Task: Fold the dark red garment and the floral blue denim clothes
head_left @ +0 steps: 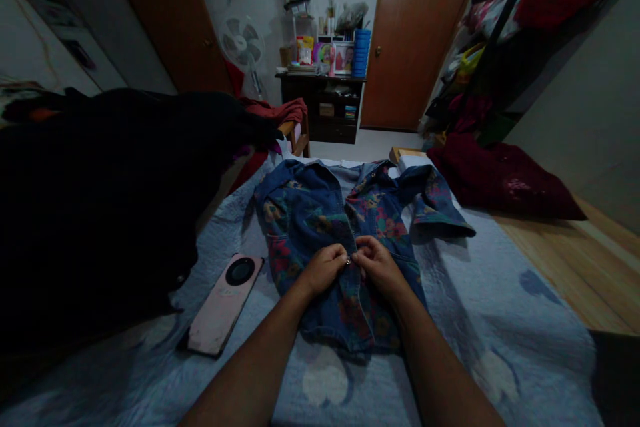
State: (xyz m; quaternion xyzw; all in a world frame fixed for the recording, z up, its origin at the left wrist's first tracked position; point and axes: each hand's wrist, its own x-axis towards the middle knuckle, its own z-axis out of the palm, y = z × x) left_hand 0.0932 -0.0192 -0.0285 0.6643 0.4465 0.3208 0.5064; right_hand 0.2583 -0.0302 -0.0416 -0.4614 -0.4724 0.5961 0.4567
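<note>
A blue denim jacket [313,217] with a floral print lies spread on the bed, its front edges meeting near the middle. My left hand [327,267] pinches the front edge of the jacket beside a small shiny metal fastener [349,259]. Close against it on the other side, my right hand [374,261] grips the opposite front edge with thumb and fingers. The fingertips of both hands nearly touch at the fastener. One jacket sleeve [443,210] stretches out to the right.
A pink phone [225,307] lies on the patterned bedsheet [505,293] left of the jacket. Black cloth [100,213] is heaped at the left. A dark red cushion [510,180] rests at the right, on wooden boards [590,260]. A dark cabinet [320,107] stands beyond the bed.
</note>
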